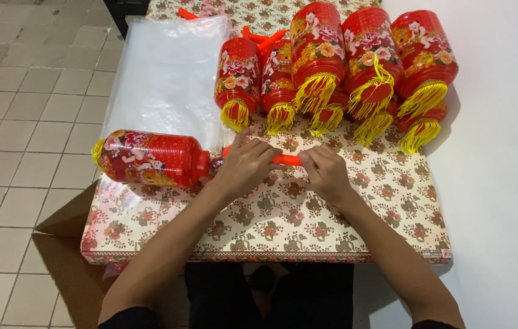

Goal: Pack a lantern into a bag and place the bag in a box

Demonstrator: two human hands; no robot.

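Note:
A red lantern [149,158] with flower prints and a yellow fringe lies on its side at the left of the table [283,225]. An orange stick handle [286,160] runs from its top toward the right. My left hand [246,164] grips the stick close to the lantern's cap. My right hand [326,173] holds the stick's other end. Both hands rest low over the flowered tablecloth.
Several finished red lanterns [332,67] with yellow tassels are piled at the back of the table. A stack of clear plastic bags [167,79] lies at the back left. An open cardboard box [64,250] stands on the tiled floor at left. A white wall [503,183] runs along the right.

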